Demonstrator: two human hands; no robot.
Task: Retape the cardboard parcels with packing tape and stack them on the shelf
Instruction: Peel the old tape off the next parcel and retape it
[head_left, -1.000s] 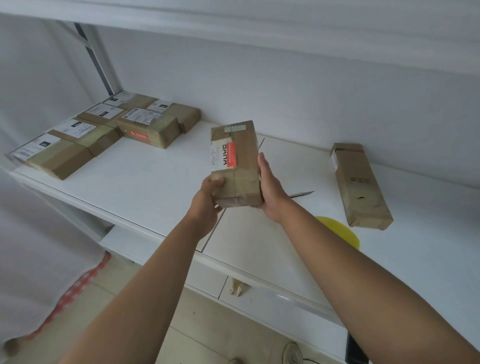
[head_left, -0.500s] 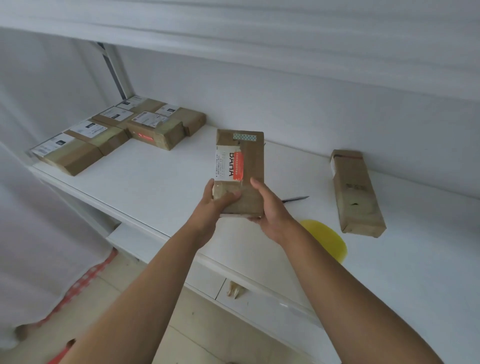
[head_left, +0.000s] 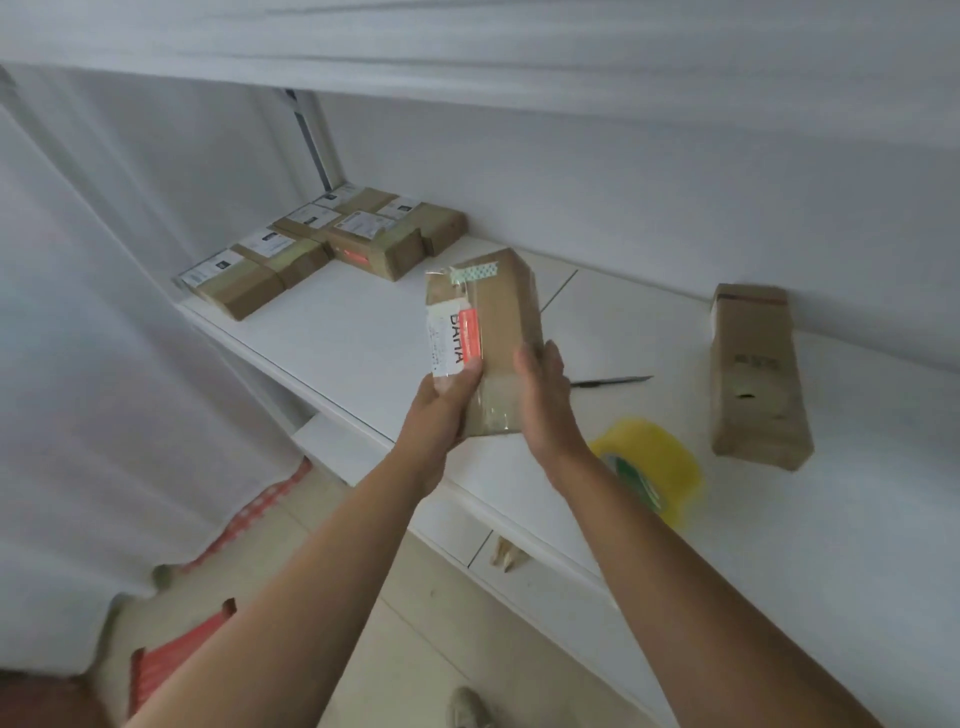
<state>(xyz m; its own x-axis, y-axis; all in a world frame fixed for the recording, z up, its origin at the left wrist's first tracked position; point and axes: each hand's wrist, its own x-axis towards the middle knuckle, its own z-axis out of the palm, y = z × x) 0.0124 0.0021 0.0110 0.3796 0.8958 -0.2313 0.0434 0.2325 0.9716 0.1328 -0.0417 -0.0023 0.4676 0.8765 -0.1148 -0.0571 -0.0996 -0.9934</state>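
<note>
I hold a taped brown cardboard parcel (head_left: 498, 322) with a white and orange label above the white shelf (head_left: 363, 343). My left hand (head_left: 441, 405) grips its near left corner, thumb over the label. My right hand (head_left: 543, 400) lies along its right side with fingers fairly straight. A yellow roll of packing tape (head_left: 654, 467) lies on the shelf just right of my right wrist. Another long parcel (head_left: 756, 374) lies further right. Several labelled parcels (head_left: 322, 244) sit grouped at the shelf's far left.
A dark blade or pen (head_left: 613, 382) lies on the shelf behind my right hand. An upper shelf board (head_left: 467, 47) overhangs. White cloth (head_left: 104, 364) hangs at the left. Tiled floor and a red patterned object (head_left: 171, 660) lie below.
The view has swung to the right and the parcel has tilted slightly left in my hands. My right hand slid up along the parcel's right side. The tape roll is more exposed.
</note>
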